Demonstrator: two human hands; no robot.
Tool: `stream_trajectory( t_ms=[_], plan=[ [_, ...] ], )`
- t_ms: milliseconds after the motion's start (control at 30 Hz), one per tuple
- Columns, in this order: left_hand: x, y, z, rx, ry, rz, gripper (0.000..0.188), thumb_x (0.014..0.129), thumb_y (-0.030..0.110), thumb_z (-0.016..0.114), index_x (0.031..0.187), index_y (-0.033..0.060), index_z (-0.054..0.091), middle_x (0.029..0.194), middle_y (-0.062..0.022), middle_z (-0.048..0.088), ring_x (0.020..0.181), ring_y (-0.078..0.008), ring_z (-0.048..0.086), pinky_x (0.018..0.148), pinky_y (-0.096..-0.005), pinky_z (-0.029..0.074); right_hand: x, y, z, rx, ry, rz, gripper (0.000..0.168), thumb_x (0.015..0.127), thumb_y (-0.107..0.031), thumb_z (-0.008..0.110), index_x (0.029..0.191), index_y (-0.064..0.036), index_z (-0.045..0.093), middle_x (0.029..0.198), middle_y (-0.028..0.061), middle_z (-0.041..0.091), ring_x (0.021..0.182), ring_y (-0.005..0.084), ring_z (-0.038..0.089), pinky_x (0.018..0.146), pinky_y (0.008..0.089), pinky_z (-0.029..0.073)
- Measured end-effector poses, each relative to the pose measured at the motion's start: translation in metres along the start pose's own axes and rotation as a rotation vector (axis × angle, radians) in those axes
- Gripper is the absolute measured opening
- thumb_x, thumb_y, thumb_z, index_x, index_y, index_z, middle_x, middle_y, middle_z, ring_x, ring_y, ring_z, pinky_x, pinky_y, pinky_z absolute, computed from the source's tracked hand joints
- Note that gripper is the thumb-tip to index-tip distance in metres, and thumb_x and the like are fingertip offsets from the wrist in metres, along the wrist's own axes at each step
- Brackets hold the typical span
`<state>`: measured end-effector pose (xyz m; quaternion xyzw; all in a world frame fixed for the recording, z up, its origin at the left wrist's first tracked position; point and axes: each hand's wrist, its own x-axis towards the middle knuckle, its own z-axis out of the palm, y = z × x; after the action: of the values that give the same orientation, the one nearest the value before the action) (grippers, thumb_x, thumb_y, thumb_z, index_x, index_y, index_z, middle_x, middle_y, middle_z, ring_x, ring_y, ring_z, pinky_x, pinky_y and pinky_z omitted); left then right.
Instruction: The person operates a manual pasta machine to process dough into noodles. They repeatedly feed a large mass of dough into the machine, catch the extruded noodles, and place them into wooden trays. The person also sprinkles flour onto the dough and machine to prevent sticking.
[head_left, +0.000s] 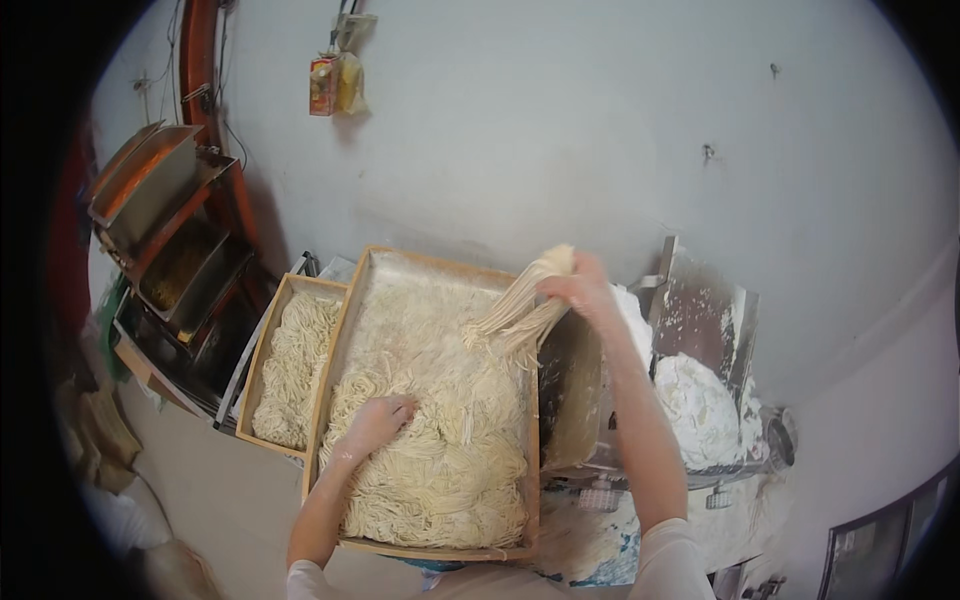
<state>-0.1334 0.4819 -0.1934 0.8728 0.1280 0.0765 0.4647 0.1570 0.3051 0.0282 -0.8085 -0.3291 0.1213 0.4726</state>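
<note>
My right hand (581, 287) grips a bundle of fresh floured noodles (525, 296) by its upper end. The strands hang down and to the left, over the far right corner of a wooden-framed tray (534, 480). Lower in that tray, my left hand (382, 421) rests against a thick bed of loose noodles (442, 480). Its fingertips are partly hidden, so whether they hold strands is unclear. Flour dusts the tray's bare far floor (420, 274).
A second wooden tray (244, 409) of noodles adjoins on the left. To the right stands a metal machine (570, 397) with a mass of white floury dough (697, 412). Metal pans (146, 184) sit on a rack at far left. A pale wall (562, 135) rises behind.
</note>
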Motion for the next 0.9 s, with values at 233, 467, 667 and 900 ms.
stream_trajectory(
  t_ms=[233, 467, 667, 900],
  plan=[
    [0.001, 0.012, 0.003, 0.059, -0.013, -0.010, 0.023, 0.093, 0.020, 0.052, 0.101, 0.0052, 0.068, 0.091, -0.0165, 0.068, 0.085, -0.0365, 0.064, 0.076, -0.0428, 0.050, 0.009, 0.099, 0.060, -0.323, -0.132, -0.031, 0.030, 0.066, -0.012, 0.072, 0.090, 0.004, 0.063, 0.080, 0.0175, 0.066, 0.078, 0.0274, 0.066, 0.072, 0.0374, 0.050],
    [-0.001, 0.014, 0.004, 0.096, 0.004, 0.024, 0.019, 0.092, 0.018, 0.054, 0.100, 0.0061, 0.067, 0.090, -0.0161, 0.068, 0.085, -0.0365, 0.064, 0.075, -0.0432, 0.051, -0.005, 0.079, 0.052, -0.447, -0.268, -0.040, 0.032, 0.069, -0.012, 0.070, 0.098, -0.001, 0.063, 0.095, 0.0192, 0.067, 0.089, 0.0359, 0.064, 0.077, 0.0417, 0.050],
    [0.002, 0.019, 0.003, 0.066, -0.008, 0.002, 0.018, 0.092, 0.017, 0.054, 0.099, 0.0056, 0.066, 0.091, -0.0160, 0.068, 0.086, -0.0363, 0.064, 0.077, -0.0427, 0.051, -0.005, 0.099, 0.029, -0.237, -0.366, 0.137, 0.033, 0.069, -0.010, 0.072, 0.100, -0.001, 0.064, 0.083, 0.0103, 0.064, 0.074, 0.0221, 0.060, 0.066, 0.0351, 0.048],
    [0.001, 0.024, 0.001, 0.056, -0.013, -0.045, 0.019, 0.092, 0.015, 0.054, 0.100, 0.0037, 0.066, 0.090, -0.0155, 0.068, 0.084, -0.0341, 0.065, 0.076, -0.0404, 0.051, 0.001, 0.097, 0.025, -0.198, -0.396, 0.173, 0.027, 0.074, -0.011, 0.072, 0.098, 0.000, 0.066, 0.070, 0.0027, 0.062, 0.062, 0.0121, 0.054, 0.055, 0.0276, 0.042]
  ],
)
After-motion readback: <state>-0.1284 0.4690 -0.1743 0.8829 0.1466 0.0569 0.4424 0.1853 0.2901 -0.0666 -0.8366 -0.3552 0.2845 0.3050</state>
